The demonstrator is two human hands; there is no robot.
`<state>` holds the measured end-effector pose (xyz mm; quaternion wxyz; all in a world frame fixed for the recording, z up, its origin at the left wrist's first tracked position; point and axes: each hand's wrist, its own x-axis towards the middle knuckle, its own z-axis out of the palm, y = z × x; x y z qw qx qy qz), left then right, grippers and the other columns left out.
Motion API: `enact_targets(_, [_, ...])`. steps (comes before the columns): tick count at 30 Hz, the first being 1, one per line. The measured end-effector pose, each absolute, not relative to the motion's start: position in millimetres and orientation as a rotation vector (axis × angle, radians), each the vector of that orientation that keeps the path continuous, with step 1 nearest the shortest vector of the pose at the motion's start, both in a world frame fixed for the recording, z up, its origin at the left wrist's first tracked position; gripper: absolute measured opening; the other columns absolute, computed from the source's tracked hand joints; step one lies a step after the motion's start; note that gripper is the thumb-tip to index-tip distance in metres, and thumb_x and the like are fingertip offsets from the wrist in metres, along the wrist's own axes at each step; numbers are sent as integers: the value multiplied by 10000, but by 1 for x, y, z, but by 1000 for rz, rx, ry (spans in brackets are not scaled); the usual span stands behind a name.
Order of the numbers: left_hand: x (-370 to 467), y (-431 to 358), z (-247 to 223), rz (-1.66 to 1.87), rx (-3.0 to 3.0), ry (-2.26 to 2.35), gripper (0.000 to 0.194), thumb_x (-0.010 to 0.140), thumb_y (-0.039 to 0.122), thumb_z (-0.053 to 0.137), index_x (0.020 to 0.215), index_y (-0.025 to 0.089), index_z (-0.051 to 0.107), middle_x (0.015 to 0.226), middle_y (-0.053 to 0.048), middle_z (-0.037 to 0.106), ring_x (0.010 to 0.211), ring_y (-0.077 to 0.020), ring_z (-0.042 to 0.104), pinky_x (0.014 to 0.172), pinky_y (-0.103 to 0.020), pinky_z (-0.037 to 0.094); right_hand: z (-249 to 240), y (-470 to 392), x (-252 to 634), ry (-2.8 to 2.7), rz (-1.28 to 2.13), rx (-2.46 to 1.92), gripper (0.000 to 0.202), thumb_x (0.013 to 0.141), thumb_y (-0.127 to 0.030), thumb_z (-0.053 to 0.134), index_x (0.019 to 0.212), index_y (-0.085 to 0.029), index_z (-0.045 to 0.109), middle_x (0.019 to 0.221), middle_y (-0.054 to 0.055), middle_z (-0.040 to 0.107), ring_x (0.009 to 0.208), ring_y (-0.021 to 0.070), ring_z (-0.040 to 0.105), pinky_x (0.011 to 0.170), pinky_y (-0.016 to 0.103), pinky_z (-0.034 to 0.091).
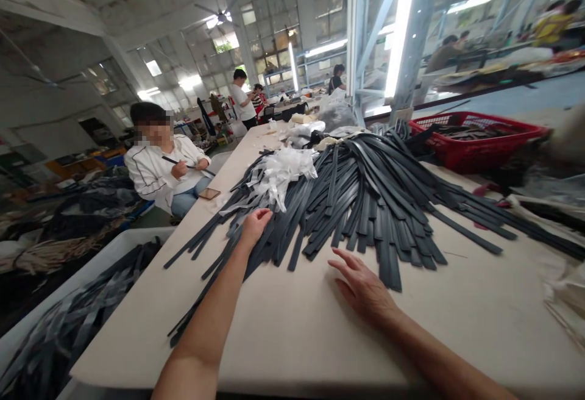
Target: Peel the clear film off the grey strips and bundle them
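Observation:
My left hand point(256, 227) is closed, fingertips pressed together, just in front of a heap of crumpled white translucent strips point(287, 171). Whatever it may hold is too small to make out. Beneath and around it lie long dark grey flat straps point(315, 205), fanned out in a large pile across the table. My right hand point(364, 283) hovers low over the pale tabletop point(292, 327), close to the near ends of the straps. Its fingers are spread, with nothing in them.
A red plastic basket point(479, 144) with dark pieces stands at the right back. A phone point(209, 193) lies on the left table edge. Beside it sits a person in white point(159, 168) holding a dark strap. A white bin point(114, 260) of dark strips is at lower left.

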<state>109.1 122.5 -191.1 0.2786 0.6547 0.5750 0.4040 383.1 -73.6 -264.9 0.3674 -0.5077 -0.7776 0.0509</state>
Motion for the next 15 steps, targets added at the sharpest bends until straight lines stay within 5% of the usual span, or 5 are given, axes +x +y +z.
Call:
enact_targets(8, [168, 168, -209, 934, 1894, 1855, 369, 711, 440, 760, 908, 134, 702, 969, -189, 724, 995, -341, 662, 879, -396, 457, -265, -77, 385, -1984, 168, -1347, 431, 823, -60, 487, 1204, -218, 616, 1436, 123, 507, 1298, 258, 505, 1055, 468, 467])
enact_targets(15, [163, 170, -218, 912, 1845, 1808, 227, 791, 386, 641, 739, 173, 702, 757, -90, 717, 821, -250, 682, 739, -311, 464, -265, -79, 388, -2002, 258, -1418, 390, 856, -97, 462, 1185, -217, 634, 1430, 127, 522, 1301, 250, 512, 1062, 444, 463])
